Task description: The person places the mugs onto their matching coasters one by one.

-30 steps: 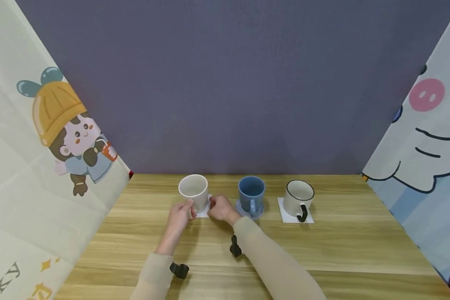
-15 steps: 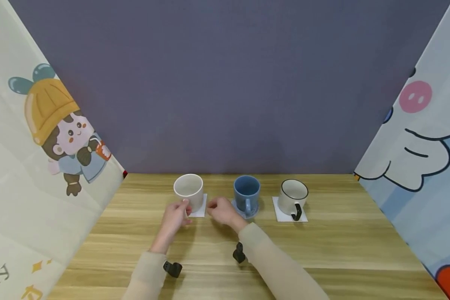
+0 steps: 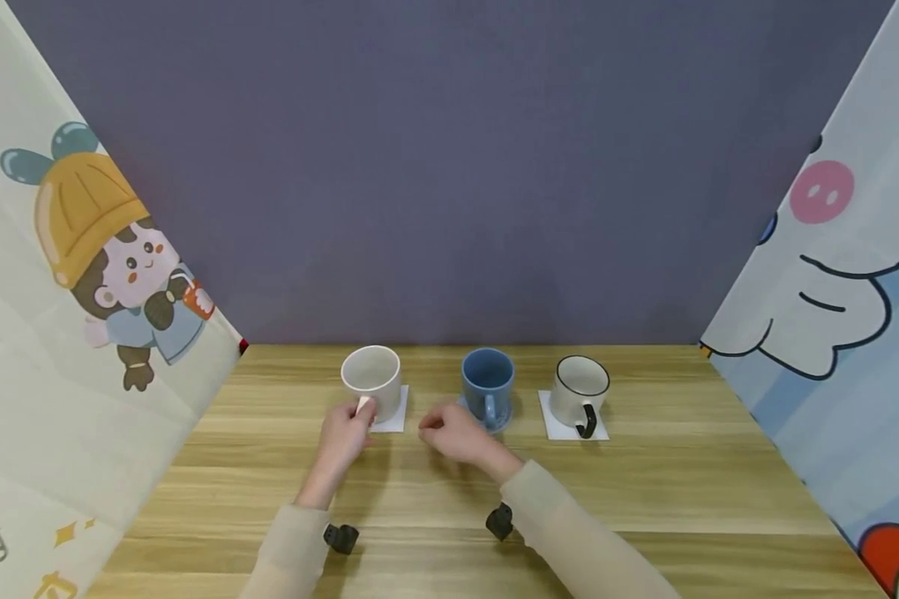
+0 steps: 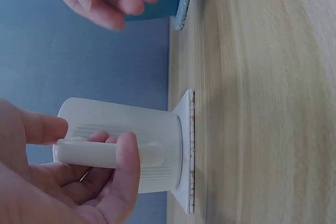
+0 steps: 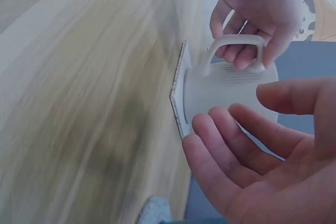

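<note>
A white mug (image 3: 378, 389) stands upright on a square white coaster (image 3: 399, 418) at the left of the row. My left hand (image 3: 345, 433) holds its handle (image 4: 89, 153), with the thumb at the handle's upper end and fingers curled around it. The ribbed side of the mug shows in both wrist views. My right hand (image 3: 459, 433) is apart from the mug, to its right and just in front of the blue mug (image 3: 487, 374). Nothing is in its loosely bent fingers (image 5: 220, 150). The blue mug sits on a blue coaster (image 3: 504, 423), partly hidden behind that hand.
To the right, a white mug with a black rim and black handle (image 3: 578, 399) stands on another white square coaster (image 3: 556, 428). The wooden table (image 3: 419, 524) meets a dark grey-blue panel (image 3: 464, 183) behind the mugs. Printed curtains (image 3: 831, 266) flank both sides.
My right hand has drawn away from the white coaster, toward the right and the front. My left hand has shifted its hold onto the mug's handle. The head view has moved slightly.
</note>
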`<action>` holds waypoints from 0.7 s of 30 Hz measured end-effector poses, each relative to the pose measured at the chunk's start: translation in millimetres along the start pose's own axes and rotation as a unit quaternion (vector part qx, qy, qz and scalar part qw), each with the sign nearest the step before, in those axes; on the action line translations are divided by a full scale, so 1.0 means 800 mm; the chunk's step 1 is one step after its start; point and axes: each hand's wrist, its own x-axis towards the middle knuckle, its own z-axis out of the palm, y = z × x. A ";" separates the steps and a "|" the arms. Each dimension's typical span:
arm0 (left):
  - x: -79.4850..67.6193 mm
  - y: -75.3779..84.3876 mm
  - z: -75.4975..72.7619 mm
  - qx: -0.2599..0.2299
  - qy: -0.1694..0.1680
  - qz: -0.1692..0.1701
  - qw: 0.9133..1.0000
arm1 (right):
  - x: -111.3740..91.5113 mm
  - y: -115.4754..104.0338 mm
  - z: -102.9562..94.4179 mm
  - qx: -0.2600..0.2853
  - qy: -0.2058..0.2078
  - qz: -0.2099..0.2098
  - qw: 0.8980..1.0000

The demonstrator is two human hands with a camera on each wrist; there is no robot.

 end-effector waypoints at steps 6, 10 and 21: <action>-0.002 0.001 -0.004 0.083 0.004 0.038 0.996 | -0.021 0.000 -0.016 -0.034 -0.002 -0.016 0.999; -0.004 0.001 -0.004 0.127 0.009 0.061 0.990 | -0.036 0.002 -0.027 -0.061 0.004 -0.031 0.998; -0.020 0.006 -0.014 0.243 0.041 0.113 0.963 | -0.072 -0.002 -0.048 -0.094 0.025 -0.044 0.994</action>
